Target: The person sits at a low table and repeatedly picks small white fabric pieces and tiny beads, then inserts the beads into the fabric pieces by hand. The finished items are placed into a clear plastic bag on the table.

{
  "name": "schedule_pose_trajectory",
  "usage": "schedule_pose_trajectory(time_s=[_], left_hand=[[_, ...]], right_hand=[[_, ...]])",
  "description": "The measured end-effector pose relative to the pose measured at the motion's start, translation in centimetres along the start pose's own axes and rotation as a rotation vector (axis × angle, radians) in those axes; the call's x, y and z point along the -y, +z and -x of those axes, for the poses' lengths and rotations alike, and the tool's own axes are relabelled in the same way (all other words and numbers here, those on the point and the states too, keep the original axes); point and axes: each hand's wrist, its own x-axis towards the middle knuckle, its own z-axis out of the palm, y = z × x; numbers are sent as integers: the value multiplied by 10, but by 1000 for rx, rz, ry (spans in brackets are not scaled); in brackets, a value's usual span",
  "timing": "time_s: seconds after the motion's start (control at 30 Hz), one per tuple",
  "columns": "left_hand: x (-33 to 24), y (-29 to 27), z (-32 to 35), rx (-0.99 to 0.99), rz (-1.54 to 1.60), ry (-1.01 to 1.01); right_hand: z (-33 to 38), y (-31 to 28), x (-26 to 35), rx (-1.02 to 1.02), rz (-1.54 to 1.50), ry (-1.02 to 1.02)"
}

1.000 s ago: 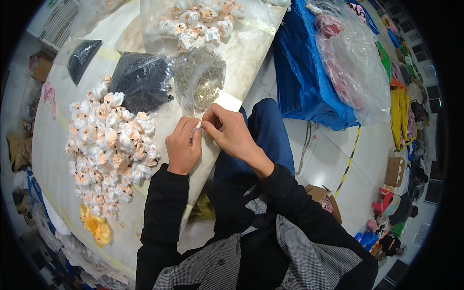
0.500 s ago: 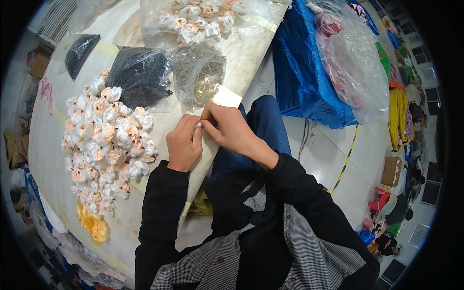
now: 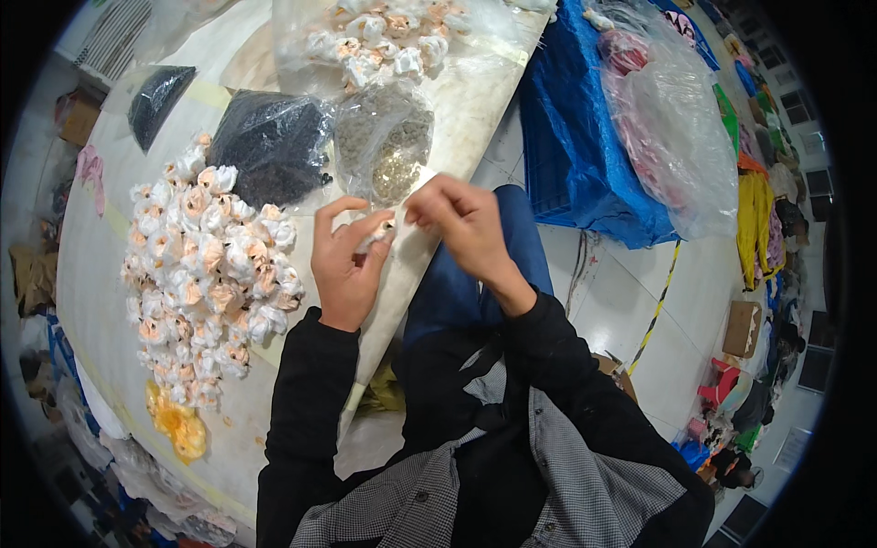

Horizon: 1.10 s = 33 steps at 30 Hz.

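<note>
My left hand (image 3: 345, 269) is closed in a pinch, with a small white fabric flower (image 3: 380, 234) between thumb and fingertips; a dark dot shows on top of it. Just right of the flower, apart from it, my right hand (image 3: 468, 224) has its fingers curled together and slightly blurred. What those fingers hold, if anything, is too small to make out. Beyond the hands lies a clear bag of small gold-grey pieces (image 3: 384, 128), partly over a pale card (image 3: 420, 183). Left of my left hand spreads a pile of white and peach fabric flowers (image 3: 206, 265).
Beside the gold-grey pieces sits a bag of black beads (image 3: 265, 137), and a smaller black bag (image 3: 161, 102) lies farther left. More flowers (image 3: 388, 46) rest on plastic at the far side. A yellow flower-like piece (image 3: 178, 422) lies nearer. Right of the table stands a blue-lined crate (image 3: 571, 137).
My hands have parted: the right has moved away to the right, and the left has turned, its index finger raised. The flower now shows in the left hand's pinch.
</note>
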Motion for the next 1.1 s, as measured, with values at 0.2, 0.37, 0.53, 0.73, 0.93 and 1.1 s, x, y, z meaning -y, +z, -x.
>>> schedule_pose_trajectory(time_s=[0.2, 0.37, 0.53, 0.73, 0.93, 1.1], left_hand=[[18, -1, 7, -12, 350, -120], [28, 4, 13, -1, 667, -259], [27, 5, 13, 20, 657, -259], [26, 4, 13, 46, 440, -215], [26, 7, 14, 21, 515, -227], [32, 7, 15, -33, 526, -281]], right_hand=[[8, 10, 0, -43, 141, 41], [18, 25, -5, -82, 138, 28], [18, 21, -7, -109, 348, -187], [21, 22, -9, -69, 345, -108], [20, 29, -13, -77, 476, -266], [24, 31, -3, -48, 361, -106]])
